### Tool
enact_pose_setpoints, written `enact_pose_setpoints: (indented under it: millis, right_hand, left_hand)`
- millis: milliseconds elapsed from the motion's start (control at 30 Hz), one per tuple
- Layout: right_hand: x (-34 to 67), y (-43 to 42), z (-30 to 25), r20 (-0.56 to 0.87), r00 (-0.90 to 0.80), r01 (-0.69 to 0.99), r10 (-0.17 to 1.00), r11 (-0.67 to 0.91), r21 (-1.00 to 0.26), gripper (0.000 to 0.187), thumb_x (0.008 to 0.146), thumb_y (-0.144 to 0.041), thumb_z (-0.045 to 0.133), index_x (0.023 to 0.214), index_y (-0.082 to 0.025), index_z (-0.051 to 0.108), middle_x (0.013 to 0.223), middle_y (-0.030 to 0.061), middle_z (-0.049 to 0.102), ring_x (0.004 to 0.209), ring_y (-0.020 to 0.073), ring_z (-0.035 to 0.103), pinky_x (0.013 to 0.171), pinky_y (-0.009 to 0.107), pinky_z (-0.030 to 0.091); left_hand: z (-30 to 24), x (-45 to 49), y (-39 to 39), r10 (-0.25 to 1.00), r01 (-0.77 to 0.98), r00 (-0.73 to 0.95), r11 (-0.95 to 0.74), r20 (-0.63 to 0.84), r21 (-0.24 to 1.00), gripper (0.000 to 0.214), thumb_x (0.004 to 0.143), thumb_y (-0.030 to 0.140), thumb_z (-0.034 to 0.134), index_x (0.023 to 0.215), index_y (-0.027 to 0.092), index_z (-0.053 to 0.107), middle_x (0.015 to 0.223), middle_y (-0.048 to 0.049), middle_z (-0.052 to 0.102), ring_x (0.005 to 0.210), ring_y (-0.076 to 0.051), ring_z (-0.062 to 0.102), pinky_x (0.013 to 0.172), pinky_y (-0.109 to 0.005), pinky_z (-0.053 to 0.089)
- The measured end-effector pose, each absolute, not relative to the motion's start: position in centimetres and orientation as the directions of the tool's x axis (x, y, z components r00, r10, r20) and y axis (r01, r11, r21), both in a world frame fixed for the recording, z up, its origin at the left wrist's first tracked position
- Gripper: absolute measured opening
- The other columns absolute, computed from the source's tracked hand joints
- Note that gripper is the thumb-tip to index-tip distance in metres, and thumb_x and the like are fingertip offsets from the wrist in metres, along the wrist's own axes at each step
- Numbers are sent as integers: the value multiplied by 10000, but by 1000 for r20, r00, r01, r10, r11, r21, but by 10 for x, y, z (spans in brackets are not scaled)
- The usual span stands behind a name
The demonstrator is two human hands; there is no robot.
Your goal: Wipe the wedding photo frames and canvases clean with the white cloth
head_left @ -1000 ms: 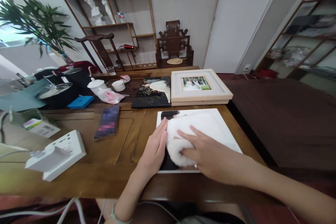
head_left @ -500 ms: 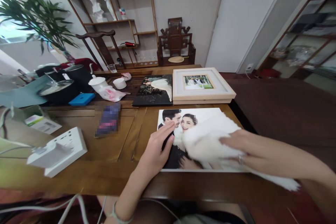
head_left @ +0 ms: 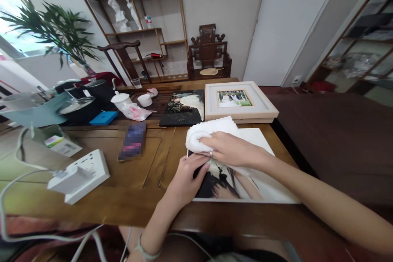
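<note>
A large photo print [head_left: 260, 176] with a white border lies flat along the table's front edge. Pressed against its far left part is a white towel [head_left: 227, 125], bunched under my right hand [head_left: 227, 147], whose fingers are closed on it. The towel covers the upper part of the picture. My left hand [head_left: 188, 176] rests on the print's left edge with fingers stretched out, just below the towel. Dark clothing and a bare hand in the picture show between my hands.
Behind the print are a wooden-framed photo [head_left: 211, 112] and a dark photo panel [head_left: 168, 120]. To the left are a white power strip [head_left: 96, 163], a blurred-out purple item [head_left: 132, 141], a blue box [head_left: 103, 118], a white teapot [head_left: 120, 99] and dark pots [head_left: 100, 92].
My right hand has carried the towel from the print's right side to its far left part, covering the pictured faces. My left hand has stayed at the left edge.
</note>
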State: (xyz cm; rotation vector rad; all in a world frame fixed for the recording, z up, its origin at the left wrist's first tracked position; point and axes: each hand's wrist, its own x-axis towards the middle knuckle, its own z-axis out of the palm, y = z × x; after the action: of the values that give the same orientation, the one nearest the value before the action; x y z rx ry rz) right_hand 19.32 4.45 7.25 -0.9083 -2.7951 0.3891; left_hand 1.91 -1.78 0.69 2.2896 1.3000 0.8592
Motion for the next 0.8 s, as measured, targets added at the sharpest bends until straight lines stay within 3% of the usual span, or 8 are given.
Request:
enact_pose_setpoints:
  millis: [167, 400, 500, 667, 800]
  right_hand:
    - [233, 37, 74, 51, -728, 652, 684, 712, -260, 230, 819, -97, 390, 931, -177, 574, 770, 66, 614, 706, 207, 566, 589, 271, 363]
    - [329, 24, 59, 2, -530, 817, 848, 512, -267, 359, 832, -170, 355, 1112, -194, 578, 1035, 117, 643, 1007, 296, 572, 803, 381, 463]
    - [354, 19, 59, 27, -499, 837, 866, 490, -244, 363, 817, -164, 342, 1069, -183, 602, 1098, 135, 637, 1033, 324, 564, 840, 424, 459]
    - [355, 18, 61, 93, -499, 848, 862, 507, -152, 302, 830, -124, 341, 981, -185, 594, 834, 96, 634, 853, 276, 603, 718, 373, 487]
    - [334, 31, 44, 143, -549, 814, 823, 566, -129, 308, 844, -157, 399, 1096, -166, 575, 996, 146, 631, 1017, 322, 579, 806, 419, 476]
  left_hand:
    - [1, 18, -15, 853, 617, 374, -522, 364, 589, 280, 917, 222, 499, 1147, 214, 659, 1229, -73, 657, 1195, -248, 574, 1002, -443, 462]
    - [2, 18, -14, 842, 595, 375, -540, 388, 595, 287, 923, 215, 476, 1136, 171, 665, 1239, -89, 648, 1199, -241, 573, 1021, -436, 462]
    - [6, 18, -14, 849, 573, 359, -528, 387, 627, 285, 928, 221, 468, 1119, 163, 671, 1219, -87, 662, 1177, -224, 591, 1013, -403, 473]
    - [5, 18, -13, 870, 589, 290, -490, 399, 642, 339, 942, 233, 431, 1219, 151, 610, 1316, -94, 594, 1287, -205, 487, 1088, -380, 392]
    - [-4, 15, -12, 881, 657, 269, -464, 390, 594, 406, 934, 250, 448, 1310, 119, 527, 1413, -128, 489, 1333, -215, 425, 1108, -387, 354]
